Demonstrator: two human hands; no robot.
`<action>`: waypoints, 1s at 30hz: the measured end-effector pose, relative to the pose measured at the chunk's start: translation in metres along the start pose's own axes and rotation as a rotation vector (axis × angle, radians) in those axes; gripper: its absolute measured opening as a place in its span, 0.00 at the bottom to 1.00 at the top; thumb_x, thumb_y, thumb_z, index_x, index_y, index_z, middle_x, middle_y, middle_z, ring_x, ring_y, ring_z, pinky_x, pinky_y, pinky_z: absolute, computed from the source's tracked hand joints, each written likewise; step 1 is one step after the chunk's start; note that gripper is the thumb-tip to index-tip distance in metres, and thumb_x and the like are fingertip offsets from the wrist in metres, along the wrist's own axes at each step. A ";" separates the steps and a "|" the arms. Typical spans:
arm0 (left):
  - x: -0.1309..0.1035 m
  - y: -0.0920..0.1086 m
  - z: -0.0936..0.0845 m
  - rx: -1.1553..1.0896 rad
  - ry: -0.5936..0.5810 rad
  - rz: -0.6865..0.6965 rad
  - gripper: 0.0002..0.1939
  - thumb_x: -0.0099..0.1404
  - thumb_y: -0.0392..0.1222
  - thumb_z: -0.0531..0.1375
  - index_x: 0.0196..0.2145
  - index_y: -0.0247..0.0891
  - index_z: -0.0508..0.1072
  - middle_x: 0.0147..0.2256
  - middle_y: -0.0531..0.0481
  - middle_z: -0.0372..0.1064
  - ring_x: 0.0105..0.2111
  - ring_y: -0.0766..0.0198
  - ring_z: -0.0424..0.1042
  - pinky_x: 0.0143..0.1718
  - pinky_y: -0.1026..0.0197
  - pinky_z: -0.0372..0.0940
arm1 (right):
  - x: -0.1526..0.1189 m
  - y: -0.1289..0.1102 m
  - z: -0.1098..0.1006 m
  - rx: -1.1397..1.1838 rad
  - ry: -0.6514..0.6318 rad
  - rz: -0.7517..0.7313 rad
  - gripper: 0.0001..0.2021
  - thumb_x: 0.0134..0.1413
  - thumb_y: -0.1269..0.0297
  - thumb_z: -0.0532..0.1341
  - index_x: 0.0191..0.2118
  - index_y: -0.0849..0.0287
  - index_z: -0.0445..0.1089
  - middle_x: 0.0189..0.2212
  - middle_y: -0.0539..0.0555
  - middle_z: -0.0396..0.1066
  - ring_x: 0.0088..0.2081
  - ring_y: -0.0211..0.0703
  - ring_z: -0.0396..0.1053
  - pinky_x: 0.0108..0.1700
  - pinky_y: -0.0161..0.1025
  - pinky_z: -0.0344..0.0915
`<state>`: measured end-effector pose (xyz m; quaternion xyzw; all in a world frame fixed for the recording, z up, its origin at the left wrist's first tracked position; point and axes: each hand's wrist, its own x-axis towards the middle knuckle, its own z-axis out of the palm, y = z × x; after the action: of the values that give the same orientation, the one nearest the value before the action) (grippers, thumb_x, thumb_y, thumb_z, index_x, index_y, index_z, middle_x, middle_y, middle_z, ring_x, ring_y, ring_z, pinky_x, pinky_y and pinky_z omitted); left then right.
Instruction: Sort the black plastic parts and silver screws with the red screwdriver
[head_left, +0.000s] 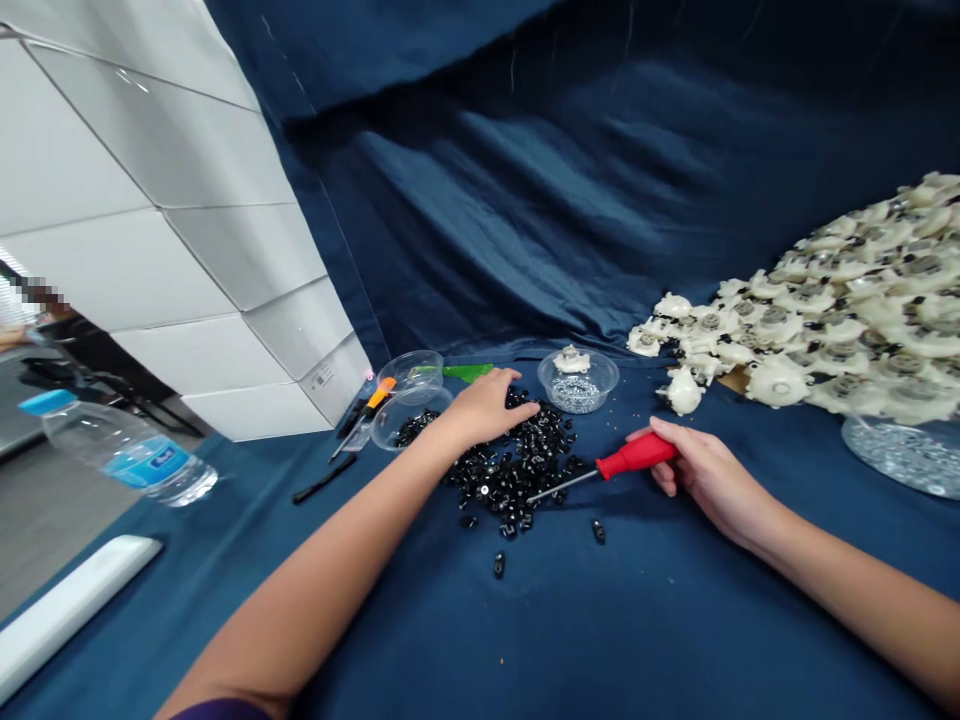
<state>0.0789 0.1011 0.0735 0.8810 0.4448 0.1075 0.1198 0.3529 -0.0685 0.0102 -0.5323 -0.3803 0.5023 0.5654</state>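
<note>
My right hand (pixel 701 470) is closed around the red handle of a screwdriver (pixel 636 456). The metal shaft points left, its tip at the edge of a pile of small black parts (pixel 510 465). Over the far side of that pile reaches my left hand (pixel 489 405), its thumb and fingers apart and nothing visible between them. Whether its fingertips touch the parts I cannot tell. Two loose black parts lie in front of the pile. Behind it stands a clear bowl (pixel 579 395) of small metal screws, with a cream plastic part (pixel 571 360) at its far rim.
A heap of cream plastic parts (pixel 795 330) covers the right back, beside a tub of screws (pixel 907 455). Clear containers (pixel 416 372) and an orange-handled tool (pixel 381 392) lie left of the pile. White boxes (pixel 247 260) and a water bottle (pixel 135 455) stand left.
</note>
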 end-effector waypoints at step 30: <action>-0.072 0.011 0.018 -0.162 -0.219 0.399 0.55 0.60 0.71 0.71 0.76 0.53 0.54 0.73 0.38 0.57 0.71 0.38 0.61 0.70 0.36 0.61 | -0.001 -0.005 -0.004 0.143 -0.013 -0.037 0.20 0.64 0.48 0.67 0.32 0.61 0.81 0.14 0.45 0.57 0.18 0.37 0.55 0.24 0.39 0.52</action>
<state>0.0508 0.0345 0.0539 0.9454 0.2361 0.0679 0.2139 0.3579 -0.0701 0.0146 -0.4803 -0.3567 0.5211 0.6087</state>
